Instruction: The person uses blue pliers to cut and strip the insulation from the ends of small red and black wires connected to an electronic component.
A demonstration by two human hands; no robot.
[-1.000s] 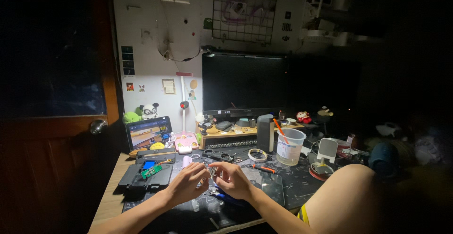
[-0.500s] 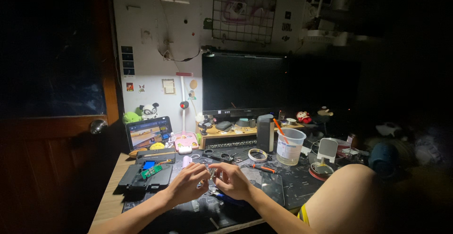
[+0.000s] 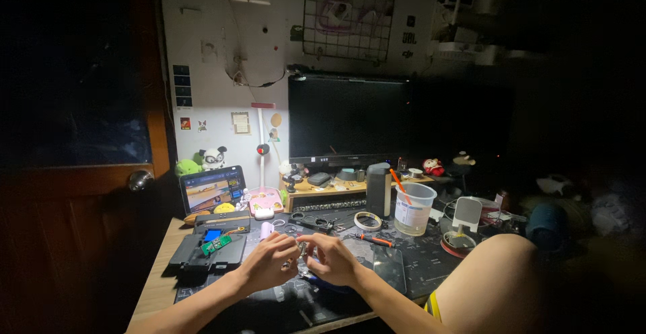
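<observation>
A dark monitor (image 3: 350, 118) is seen at upper centre, above the cluttered tabletop (image 3: 156, 287). At lower centre, both forearms are angled inward; the left hand (image 3: 268, 261) and right hand (image 3: 331, 260) are brought together, fingers pinched narrow on a small metal part (image 3: 300, 250) held between them.

- dark monitor (image 3: 350, 118) stands at the back of the tabletop (image 3: 158, 283)
- clear plastic cup (image 3: 414, 207) right of a dark cylinder (image 3: 378, 189)
- tape roll (image 3: 368, 221) beside them
- small lit tablet (image 3: 212, 189) at left
- green circuit board (image 3: 217, 244) on a black case
</observation>
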